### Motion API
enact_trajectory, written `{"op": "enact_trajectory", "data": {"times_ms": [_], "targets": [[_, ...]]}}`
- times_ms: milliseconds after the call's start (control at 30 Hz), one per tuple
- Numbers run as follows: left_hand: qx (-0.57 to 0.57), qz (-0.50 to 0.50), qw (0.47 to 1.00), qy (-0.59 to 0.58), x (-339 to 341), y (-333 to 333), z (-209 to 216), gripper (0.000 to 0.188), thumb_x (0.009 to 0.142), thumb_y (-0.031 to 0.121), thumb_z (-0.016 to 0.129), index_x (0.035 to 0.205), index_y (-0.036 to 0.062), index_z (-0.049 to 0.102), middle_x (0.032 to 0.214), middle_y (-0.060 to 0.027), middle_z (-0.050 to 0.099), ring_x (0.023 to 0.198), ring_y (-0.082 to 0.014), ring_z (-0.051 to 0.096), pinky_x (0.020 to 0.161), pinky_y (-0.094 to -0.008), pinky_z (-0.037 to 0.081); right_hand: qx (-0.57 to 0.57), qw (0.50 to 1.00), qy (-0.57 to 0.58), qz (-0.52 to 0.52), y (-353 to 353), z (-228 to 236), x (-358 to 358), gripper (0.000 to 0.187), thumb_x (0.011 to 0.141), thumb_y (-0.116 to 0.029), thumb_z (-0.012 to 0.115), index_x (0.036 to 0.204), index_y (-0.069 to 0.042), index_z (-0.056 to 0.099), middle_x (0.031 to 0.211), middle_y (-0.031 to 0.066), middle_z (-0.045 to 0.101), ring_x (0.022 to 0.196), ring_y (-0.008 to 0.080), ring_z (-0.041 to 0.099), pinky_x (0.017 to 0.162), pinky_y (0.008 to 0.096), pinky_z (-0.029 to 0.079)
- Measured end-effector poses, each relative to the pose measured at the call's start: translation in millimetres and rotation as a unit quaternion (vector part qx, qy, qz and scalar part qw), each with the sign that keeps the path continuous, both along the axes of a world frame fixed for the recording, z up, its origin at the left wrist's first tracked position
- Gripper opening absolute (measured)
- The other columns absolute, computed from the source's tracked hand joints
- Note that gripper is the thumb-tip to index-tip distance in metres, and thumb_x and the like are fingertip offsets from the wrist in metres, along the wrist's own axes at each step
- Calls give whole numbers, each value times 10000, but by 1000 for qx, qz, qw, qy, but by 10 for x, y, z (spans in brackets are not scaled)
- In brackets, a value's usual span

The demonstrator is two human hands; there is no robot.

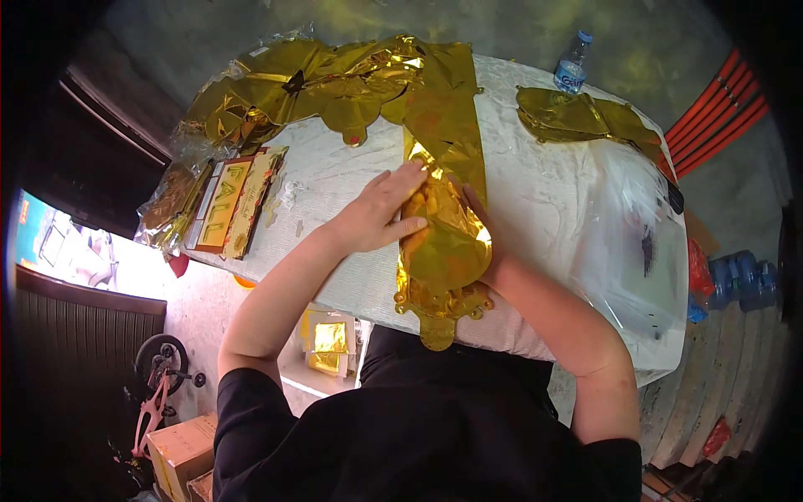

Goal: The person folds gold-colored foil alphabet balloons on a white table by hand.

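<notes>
Gold foil balloons, flat and uninflated, lie before me on the table. My left hand (381, 211) rests against the left side of a folded foil balloon (443, 247), its fingers stretched forward and the thumb apart. My right hand (485, 230) is at that balloon's right edge, fingers extended along it and partly hidden by foil. Under it, a longer gold foil sheet (456, 100) runs to the far edge, and a tabbed end (437, 332) hangs over the near edge.
A heap of gold foil balloons (335, 79) covers the far left, with printed cards (230, 201) below. At right are folded foil balloons (577, 117), a water bottle (572, 63) and clear plastic bags (627, 251). Beneath the table stands a box (314, 376); a cardboard box (188, 448) is lower left.
</notes>
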State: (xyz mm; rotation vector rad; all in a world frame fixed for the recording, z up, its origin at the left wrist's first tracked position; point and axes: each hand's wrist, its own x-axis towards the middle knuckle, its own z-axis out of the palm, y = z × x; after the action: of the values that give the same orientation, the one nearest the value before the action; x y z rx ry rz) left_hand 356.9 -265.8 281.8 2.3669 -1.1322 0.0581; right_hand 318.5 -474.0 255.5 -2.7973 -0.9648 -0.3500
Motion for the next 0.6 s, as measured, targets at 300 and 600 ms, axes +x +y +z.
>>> {"op": "enact_trajectory", "data": {"times_ms": [300, 600], "targets": [[46, 32, 996, 76, 204, 9, 23, 638, 939, 436, 446, 1442, 83, 276, 1489, -154, 279, 1403, -292, 202, 1133, -487, 139, 48, 997, 59, -5, 17, 45, -10, 796, 787, -550, 548, 1418, -113, 335, 1454, 176, 311, 1364, 402, 216, 1120, 529, 122], [114, 10, 992, -56, 223, -28, -26, 764, 882, 610, 439, 1426, 90, 313, 1473, -162, 303, 1393, -287, 221, 1129, -469, 163, 94, 992, 76, 46, -50, 121, -55, 787, 806, -558, 523, 1436, -137, 308, 1480, 163, 268, 1383, 388, 180, 1130, 515, 99]]}}
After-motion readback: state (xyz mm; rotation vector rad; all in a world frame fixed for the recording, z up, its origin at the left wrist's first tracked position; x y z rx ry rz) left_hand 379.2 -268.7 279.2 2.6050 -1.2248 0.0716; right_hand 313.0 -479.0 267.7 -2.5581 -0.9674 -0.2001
